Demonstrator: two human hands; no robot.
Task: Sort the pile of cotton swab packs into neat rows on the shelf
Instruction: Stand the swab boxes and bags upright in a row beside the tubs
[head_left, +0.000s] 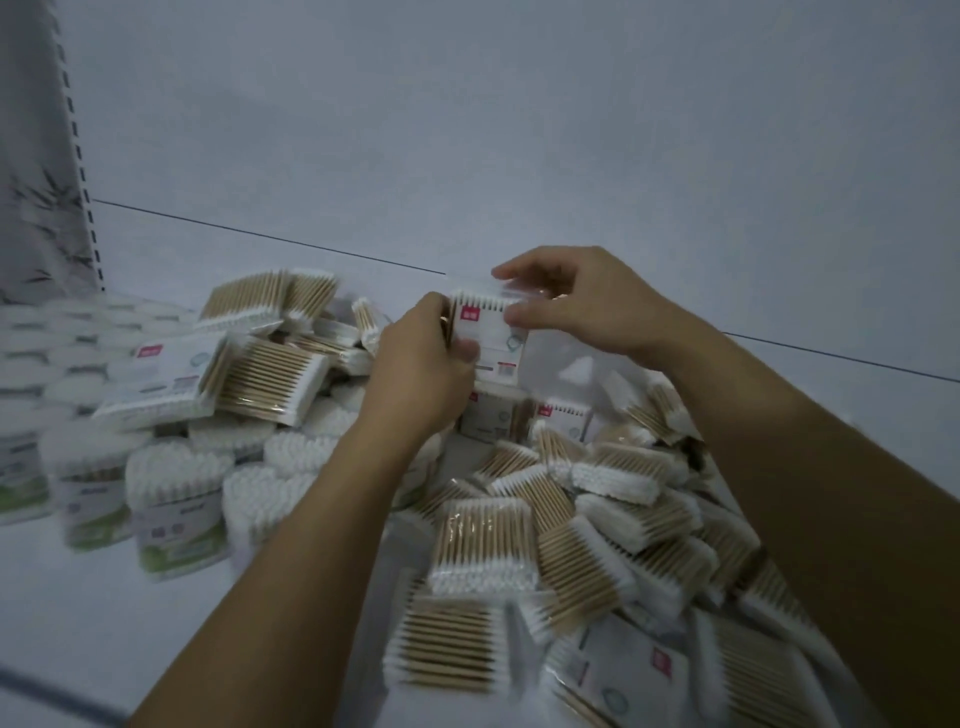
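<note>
Both hands hold up one flat cotton swab pack with a white label and a small red tag, above the middle of the shelf. My left hand grips its left edge, thumb on the front. Its top right corner is pinched by my right hand. A loose pile of swab packs with wooden sticks and white tips spreads below and to the right. Another heap of packs lies to the left. Two labelled packs stand upright just under the held one.
Round tubs of cotton swabs with green labels stand in rows at the left front. More white tubs fill the far left. The shelf's white back wall rises behind, with a slotted upright post at the left.
</note>
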